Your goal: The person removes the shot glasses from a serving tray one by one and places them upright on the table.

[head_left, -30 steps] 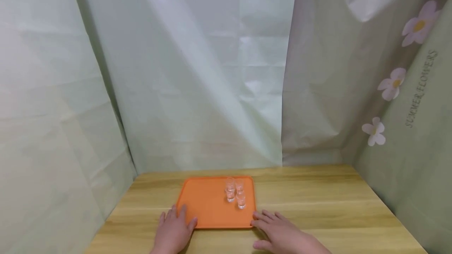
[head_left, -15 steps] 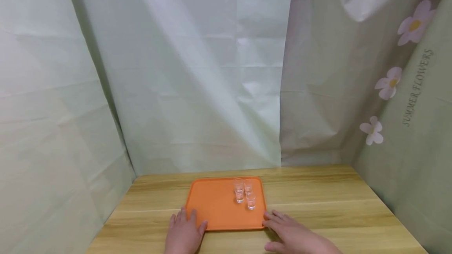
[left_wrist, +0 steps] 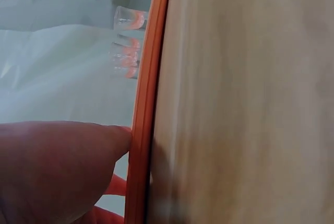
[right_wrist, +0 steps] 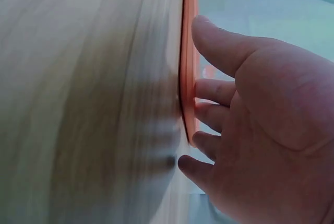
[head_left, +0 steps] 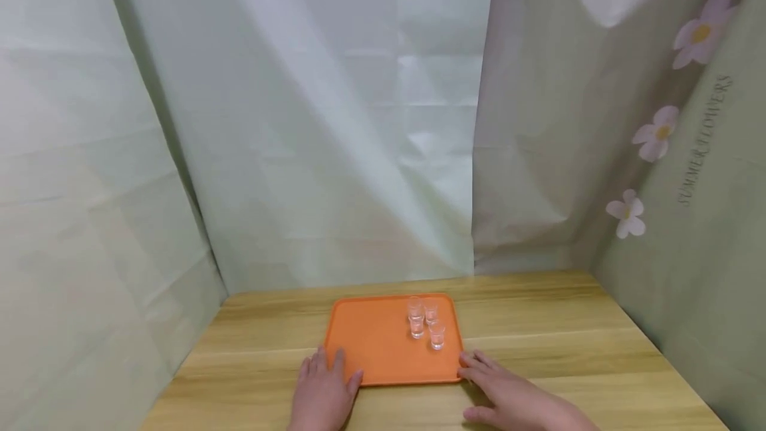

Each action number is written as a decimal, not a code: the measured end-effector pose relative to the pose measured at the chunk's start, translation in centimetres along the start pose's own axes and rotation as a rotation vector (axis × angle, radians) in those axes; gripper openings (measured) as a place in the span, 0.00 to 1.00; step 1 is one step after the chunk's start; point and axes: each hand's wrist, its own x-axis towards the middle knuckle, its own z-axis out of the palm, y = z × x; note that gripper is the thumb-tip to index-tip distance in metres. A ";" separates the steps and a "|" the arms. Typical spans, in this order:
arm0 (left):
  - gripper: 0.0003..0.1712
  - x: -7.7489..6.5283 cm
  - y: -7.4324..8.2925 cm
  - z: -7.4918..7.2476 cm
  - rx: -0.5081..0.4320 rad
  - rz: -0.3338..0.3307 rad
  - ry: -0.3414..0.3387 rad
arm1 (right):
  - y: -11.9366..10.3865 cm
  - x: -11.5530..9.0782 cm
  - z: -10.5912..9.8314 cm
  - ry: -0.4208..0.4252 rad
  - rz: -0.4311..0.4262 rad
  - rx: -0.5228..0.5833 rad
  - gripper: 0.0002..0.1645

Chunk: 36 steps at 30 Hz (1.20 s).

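An orange rectangular tray (head_left: 383,354) lies flat on the table, carrying several small clear shot glasses (head_left: 437,336) grouped on its right half. At the tray's front left corner, my left hand (head_left: 323,394) rests with fingers extended over the edge and the thumb by the front rim. The left wrist view has that thumb (left_wrist: 122,138) right at the tray's rim. My right hand (head_left: 509,391) is at the front right corner, fingertips touching the rim and thumb held apart from the fingers. Seen from the right wrist, its fingers (right_wrist: 211,114) are fairly straight against the tray's edge.
Under the tray is a wood-grain table (head_left: 568,351), with bare surface to either side. Pale green sheeting (head_left: 335,151) hangs close behind it and on the left. Another sheet with printed white flowers (head_left: 626,213) bounds the right side.
The tray has slid to the right across the table, glasses with it. Both hands have moved right along with the tray, keeping their places at its front corners.
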 end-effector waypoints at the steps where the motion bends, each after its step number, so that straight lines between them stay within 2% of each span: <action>1: 0.36 0.1 0.1 0.0 -0.009 0.002 -0.003 | 0.1 -0.1 -0.1 0.001 0.004 0.006 0.50; 6: 0.35 0.3 0.8 -0.3 -0.028 -0.002 -0.022 | 0.5 -0.3 -0.2 0.021 0.002 0.002 0.50; 9: 0.35 0.2 1.0 -0.4 -0.040 0.013 -0.028 | 0.9 -0.6 0.0 0.037 -0.033 -0.007 0.48; 13: 0.37 0.2 0.7 -0.5 -0.060 0.036 -0.029 | 1.2 -1.0 -0.1 0.041 -0.050 0.000 0.44; 16: 0.39 0.4 -0.1 -0.4 -0.069 0.028 -0.024 | 1.3 -0.8 -0.4 0.062 -0.036 -0.001 0.45; 22: 0.42 1.1 -1.4 -0.3 -0.117 0.013 -0.022 | 0.8 0.8 -0.9 0.207 -0.013 -0.037 0.48; 27: 0.44 1.6 -1.9 0.2 -0.181 0.009 -0.046 | 0.7 2.1 -0.8 0.338 0.012 -0.068 0.46; 32: 0.45 1.8 -2.2 0.6 -0.202 -0.004 -0.073 | 1.1 3.5 -0.6 0.401 0.061 -0.057 0.45; 36: 0.45 1.7 -2.2 0.8 -0.198 0.000 -0.065 | 1.2 4.4 -0.5 0.423 0.089 -0.020 0.46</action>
